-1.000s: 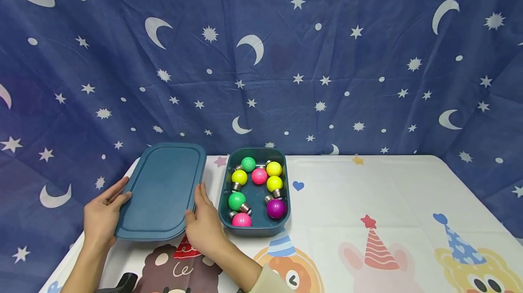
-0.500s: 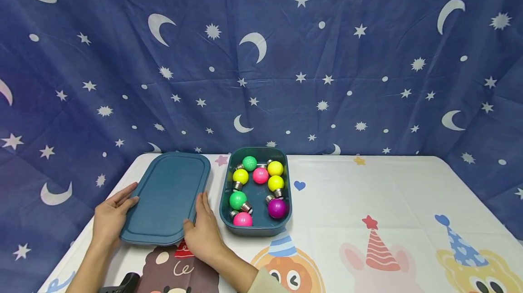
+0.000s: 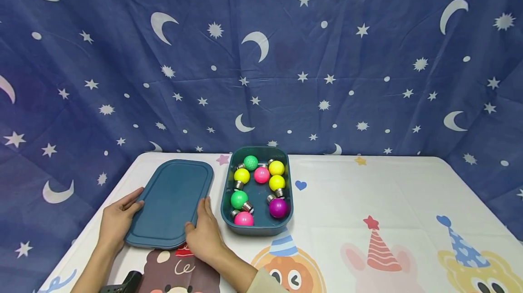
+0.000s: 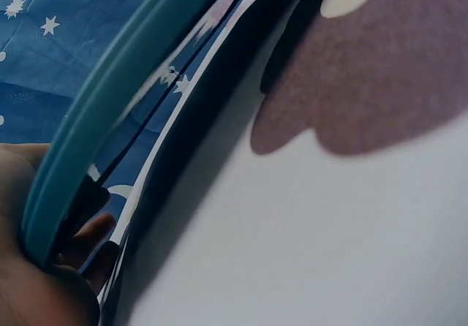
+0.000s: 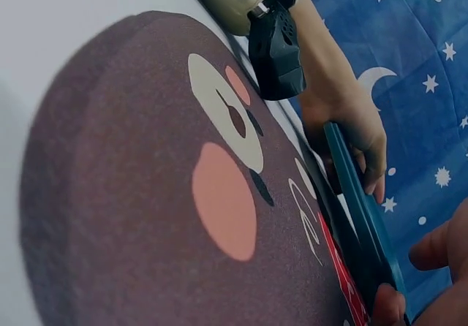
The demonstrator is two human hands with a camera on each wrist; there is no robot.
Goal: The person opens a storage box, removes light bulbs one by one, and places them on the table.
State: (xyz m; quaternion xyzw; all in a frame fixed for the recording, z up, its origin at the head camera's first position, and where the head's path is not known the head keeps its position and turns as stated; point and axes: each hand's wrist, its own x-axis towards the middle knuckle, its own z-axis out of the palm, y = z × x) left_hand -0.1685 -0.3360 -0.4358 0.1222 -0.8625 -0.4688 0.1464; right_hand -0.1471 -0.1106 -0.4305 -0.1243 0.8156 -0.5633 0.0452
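Note:
A flat, dark blue rectangular lid (image 3: 171, 202) is held between both hands on the left side of the table, close over the cloth. My left hand (image 3: 117, 220) grips its left edge, thumb on top and fingers beneath. On the opposite edge, near the front corner, my right hand (image 3: 204, 234) pinches the lid. Seen from the left wrist, the lid's rim (image 4: 95, 114) casts a dark shadow on the cloth below. To the right stands a matching open box (image 3: 257, 230) with several round coloured light bulbs inside, among them a purple bulb (image 3: 278, 208) and a green bulb (image 3: 239, 200).
A white cloth (image 3: 347, 193) with cartoon animals in party hats covers the table. Behind it hangs a blue curtain (image 3: 286, 57) with moons and stars. A black wrist-worn device (image 5: 276, 55) sits at the left forearm.
Both hands have brought the lid down and slightly right, toward the tabletop. The box and its bulbs stay in place while the head view shifts a little.

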